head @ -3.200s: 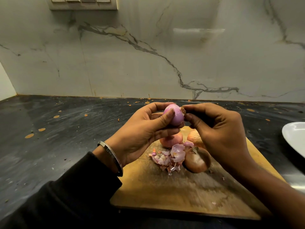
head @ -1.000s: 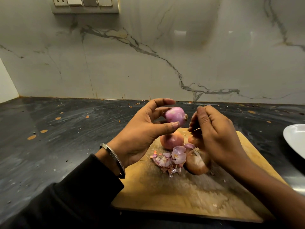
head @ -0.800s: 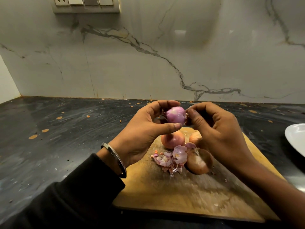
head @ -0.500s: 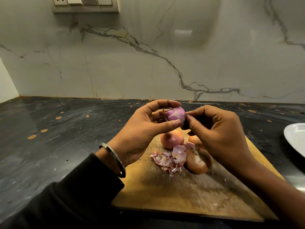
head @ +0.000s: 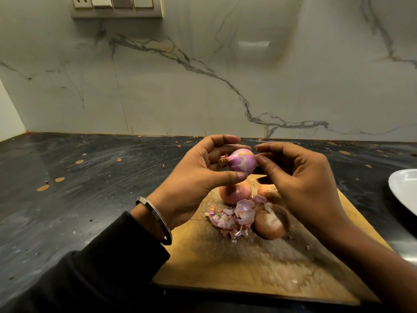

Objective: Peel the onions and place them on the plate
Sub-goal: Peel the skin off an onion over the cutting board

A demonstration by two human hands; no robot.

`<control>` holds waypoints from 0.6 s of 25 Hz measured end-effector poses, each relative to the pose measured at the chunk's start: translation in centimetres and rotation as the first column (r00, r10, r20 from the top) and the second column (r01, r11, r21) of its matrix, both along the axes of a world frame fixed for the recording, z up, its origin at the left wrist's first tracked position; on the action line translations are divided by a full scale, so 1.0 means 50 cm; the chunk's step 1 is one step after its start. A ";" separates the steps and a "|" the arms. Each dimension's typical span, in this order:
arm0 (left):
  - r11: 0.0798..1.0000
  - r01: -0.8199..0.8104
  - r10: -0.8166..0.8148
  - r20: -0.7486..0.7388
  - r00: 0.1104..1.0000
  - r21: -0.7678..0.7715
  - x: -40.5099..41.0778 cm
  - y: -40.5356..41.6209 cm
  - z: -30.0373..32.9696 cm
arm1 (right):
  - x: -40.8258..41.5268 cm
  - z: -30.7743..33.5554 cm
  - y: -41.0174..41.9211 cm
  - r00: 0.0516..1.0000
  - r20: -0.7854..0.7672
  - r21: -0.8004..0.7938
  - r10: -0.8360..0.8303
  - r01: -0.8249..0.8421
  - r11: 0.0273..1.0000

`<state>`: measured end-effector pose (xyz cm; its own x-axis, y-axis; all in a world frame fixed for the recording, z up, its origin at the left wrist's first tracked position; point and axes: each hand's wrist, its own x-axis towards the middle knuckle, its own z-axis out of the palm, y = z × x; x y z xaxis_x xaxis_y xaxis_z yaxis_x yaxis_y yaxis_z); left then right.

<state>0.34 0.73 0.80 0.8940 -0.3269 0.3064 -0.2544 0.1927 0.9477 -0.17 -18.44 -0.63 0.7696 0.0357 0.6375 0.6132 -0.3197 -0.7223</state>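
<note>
Since half a second ago the peeled onion has turned in the fingers, so a frayed orange-brown tuft now points left toward the palm, and the right hand has eased its pinch at the bulb's right end, its thumb tip now just touching the skin there. Glossy and pinkish purple with paler streaks, the bulb is bare of dry skin over what shows. It is held up in the air above the far end of the cutting board, between both hands. Curled around it, the left hand pinches it, thumb underneath on the near side and fingers over the far side. On the right hand the fingers arch loosely above the onion, and whether any of them besides the thumb touches it cannot be told.

Below on the board lie three unpeeled onions: a pinkish one at the far middle, an orange one partly hidden behind the right hand, and a brown one nearer. Just left of the brown one, touching it, sits a heap of purple peels. At the right edge, well apart from the board, part of a white plate rests on the dark countertop. A metal bangle circles the left wrist above a black sleeve.
</note>
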 end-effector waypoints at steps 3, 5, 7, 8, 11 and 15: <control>1.000 0.003 -0.003 0.003 1.000 -0.008 0.000 0.000 0.001 | 0.000 0.003 -0.001 0.998 -0.029 0.062 0.050 -0.048 0.997; 1.000 0.005 -0.005 0.009 1.000 0.004 0.000 0.000 0.001 | -0.001 0.004 0.000 0.998 -0.033 0.074 0.058 -0.056 0.996; 1.000 0.010 -0.010 0.015 1.000 0.010 -0.003 -0.001 0.001 | -0.003 0.004 0.001 0.999 -0.029 0.044 0.042 -0.041 0.998; 1.000 0.010 -0.010 0.016 1.000 0.015 -0.003 -0.001 0.002 | -0.003 0.004 0.002 0.999 -0.029 0.029 0.033 -0.032 0.999; 1.000 -0.007 0.007 -0.009 1.000 0.011 -0.004 -0.001 0.003 | -0.003 0.005 0.002 0.997 -0.051 0.040 0.061 -0.059 0.997; 0.990 0.015 -0.033 -0.132 0.991 -0.137 -0.001 0.002 0.007 | -0.007 0.007 0.005 0.995 -0.062 0.054 0.078 -0.075 0.996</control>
